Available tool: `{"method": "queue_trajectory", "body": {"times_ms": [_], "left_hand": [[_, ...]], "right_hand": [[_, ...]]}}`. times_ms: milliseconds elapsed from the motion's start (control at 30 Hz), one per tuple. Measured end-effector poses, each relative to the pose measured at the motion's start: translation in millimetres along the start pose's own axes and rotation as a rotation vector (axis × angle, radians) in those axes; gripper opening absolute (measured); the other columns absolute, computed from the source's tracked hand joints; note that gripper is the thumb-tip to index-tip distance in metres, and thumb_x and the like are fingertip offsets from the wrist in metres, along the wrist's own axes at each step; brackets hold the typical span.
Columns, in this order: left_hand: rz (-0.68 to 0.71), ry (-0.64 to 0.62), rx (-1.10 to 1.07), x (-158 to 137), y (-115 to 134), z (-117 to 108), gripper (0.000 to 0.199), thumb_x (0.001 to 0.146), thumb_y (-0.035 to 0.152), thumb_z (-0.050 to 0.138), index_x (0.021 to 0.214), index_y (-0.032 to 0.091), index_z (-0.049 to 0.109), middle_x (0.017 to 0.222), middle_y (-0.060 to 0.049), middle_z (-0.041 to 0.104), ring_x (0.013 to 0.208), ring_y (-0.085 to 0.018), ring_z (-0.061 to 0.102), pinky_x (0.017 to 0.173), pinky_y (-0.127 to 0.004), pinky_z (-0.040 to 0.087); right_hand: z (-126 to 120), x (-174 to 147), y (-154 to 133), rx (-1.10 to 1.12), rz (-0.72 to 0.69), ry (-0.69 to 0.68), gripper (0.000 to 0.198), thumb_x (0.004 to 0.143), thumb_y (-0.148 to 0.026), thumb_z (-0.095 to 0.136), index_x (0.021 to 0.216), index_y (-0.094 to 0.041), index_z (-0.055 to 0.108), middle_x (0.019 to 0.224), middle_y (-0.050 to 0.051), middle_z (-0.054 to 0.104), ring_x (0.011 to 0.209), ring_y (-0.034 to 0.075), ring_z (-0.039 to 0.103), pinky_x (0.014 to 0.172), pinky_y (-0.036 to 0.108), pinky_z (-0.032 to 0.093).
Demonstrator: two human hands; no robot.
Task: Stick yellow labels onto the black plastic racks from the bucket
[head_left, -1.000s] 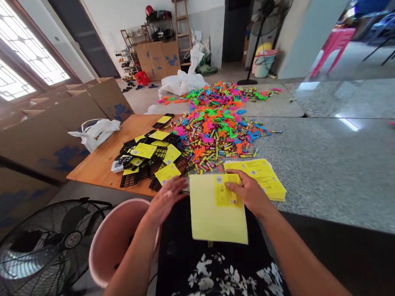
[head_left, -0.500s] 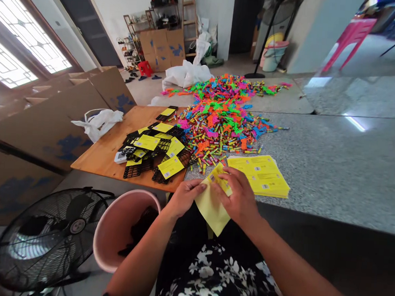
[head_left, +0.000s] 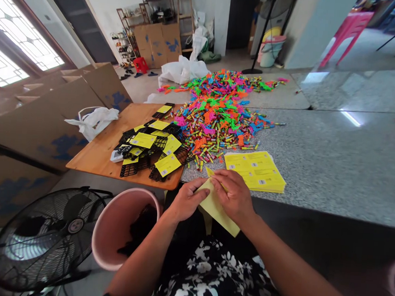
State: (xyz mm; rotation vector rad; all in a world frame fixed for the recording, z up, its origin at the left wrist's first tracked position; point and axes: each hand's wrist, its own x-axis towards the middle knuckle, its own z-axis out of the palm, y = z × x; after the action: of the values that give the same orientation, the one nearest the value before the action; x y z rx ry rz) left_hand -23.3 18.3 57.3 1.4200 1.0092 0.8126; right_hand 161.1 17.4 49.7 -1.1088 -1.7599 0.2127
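Left hand and right hand grip the pale-yellow sheet by its upper end, fingers closed, seemingly steadying it; beyond the sheet, rightward, sits a printed-label stack, presumably for easy reach; farther, heaped toy pistols.

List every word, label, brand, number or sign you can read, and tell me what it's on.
None can be read with certainty.
Stack of yellow sheets: small print and pale label blocks, too small to read.
Yellow cards on the black grids: print too small.
Held sheet: pale side shows no print.
Fan badge: blurred.
Cardboard box: blue patches, no legible lettering.
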Motion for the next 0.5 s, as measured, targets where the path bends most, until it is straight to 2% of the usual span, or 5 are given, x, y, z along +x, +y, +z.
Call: {"method": "queue_trajectory", "body": {"times_ms": [133, 233, 333, 400, 500], "left_hand": [[-0.034, 0.008, -0.032, -1.5, -2.4, 2.2, 0.045, 0.091, 0.044, 0.067, 0.128, 0.019, 0.072, 0.098, -0.004, 0.073, 0.082, -0.019, 0.063, 0.075, -0.028, 0.048], [-0.078, 0.051, -0.123, -4.2, -8.1, 0.2, 0.049, 0.088, 0.045, 0.07, 0.13, 0.02, 0.071, 0.098, -0.004, 0.075, 0.077, -0.018, 0.063, 0.072, -0.028, 0.049], [-0.103, 0.132, -0.182, -6.0, -17.5, -7.1, 0.048, 0.086, 0.043, 0.071, 0.129, 0.02, 0.071, 0.095, -0.004, 0.076, 0.074, -0.017, 0.064, 0.07, -0.026, 0.049], [-0.112, 0.211, -0.187, -4.4, -25.3, -15.5, 0.045, 0.084, 0.039, 0.071, 0.125, 0.019, 0.071, 0.091, -0.003, 0.075, 0.072, -0.016, 0.064, 0.067, -0.025, 0.048], [-0.123, 0.338, -0.19, 3.1, -37.1, -32.0, 0.041, 0.079, 0.034, 0.07, 0.117, 0.019, 0.071, 0.089, -0.002, 0.075, 0.068, -0.014, 0.063, 0.065, -0.024, 0.048]], "right_hand": [[-4.4, 1.1, -0.9, 0.17, 0.203, -0.053, 0.024, 0.104, -0.038, 0.054, 0.102, -0.025, 0.075, 0.109, 0.006, 0.073, 0.105, 0.022, 0.069, 0.099, 0.04, 0.054], [-7.9, 4.5, 3.9, 0.287, 0.395, -0.033, 0.029, 0.1, -0.048, 0.057, 0.095, -0.024, 0.074, 0.104, 0.006, 0.073, 0.101, 0.023, 0.068, 0.095, 0.038, 0.054], [-11.1, 9.2, 15.6, 0.518, 0.678, 0.016, 0.037, 0.087, -0.058, 0.069, 0.079, -0.022, 0.07, 0.081, 0.003, 0.069, 0.079, 0.02, 0.064, 0.076, 0.033, 0.055], [-14.6, 12.4, 25.1, 0.732, 0.865, 0.061, 0.042, 0.076, -0.059, 0.079, 0.07, -0.021, 0.063, 0.064, -0.002, 0.057, 0.06, 0.014, 0.054, 0.059, 0.027, 0.05], [-25.3, 16.3, 38.9, 0.96, 1.03, 0.146, 0.047, 0.062, -0.052, 0.091, 0.068, -0.021, 0.056, 0.059, -0.008, 0.046, 0.048, 0.007, 0.039, 0.044, 0.021, 0.039]]}}
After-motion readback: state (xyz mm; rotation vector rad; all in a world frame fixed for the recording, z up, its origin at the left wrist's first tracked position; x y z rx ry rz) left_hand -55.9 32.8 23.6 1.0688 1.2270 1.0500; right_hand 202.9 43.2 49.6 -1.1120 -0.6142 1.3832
